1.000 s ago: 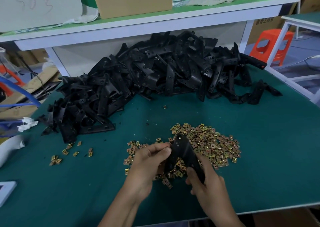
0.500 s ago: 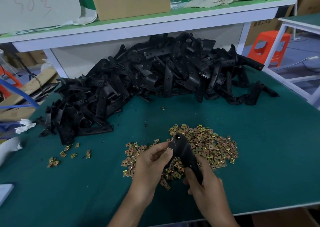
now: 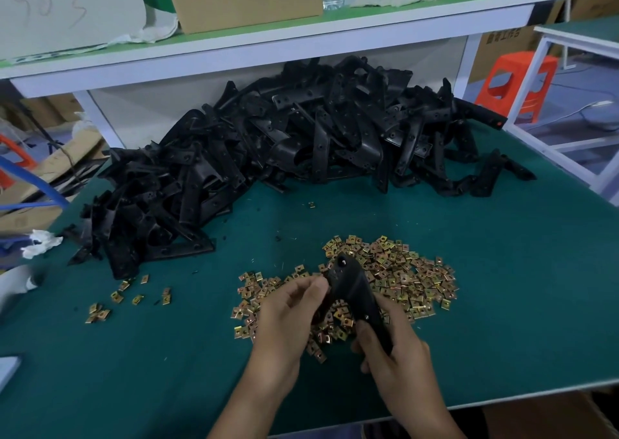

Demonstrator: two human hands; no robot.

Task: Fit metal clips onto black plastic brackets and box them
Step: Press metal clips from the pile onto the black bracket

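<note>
Well to the left of the held bracket (image 3: 355, 291), a small scatter of clips (image 3: 130, 296) lies loose on the green bench (image 3: 519, 288). Behind the bracket, stretching to either side of it, a heap of brackets (image 3: 284, 157) sprawls under the white shelf (image 3: 301, 36). The black pieces are so tangled that single ones are hard to tell apart.

The left hand (image 3: 284, 318) meets the bracket's left edge near its top, fingers curled and fingertips pinched against it. Whether a clip sits under those fingertips is hidden. The bracket stands tilted, its rounded upper end away from the person. Its lower end is buried in the right hand (image 3: 398, 361), which is wrapped round it with the thumb across the front.

Beneath the bracket and spreading to its right is the clip pile (image 3: 412, 278); both hands cover its near part. Far to the right of the bracket and behind it, an orange stool (image 3: 516, 80) is partly blocked by a white frame.
</note>
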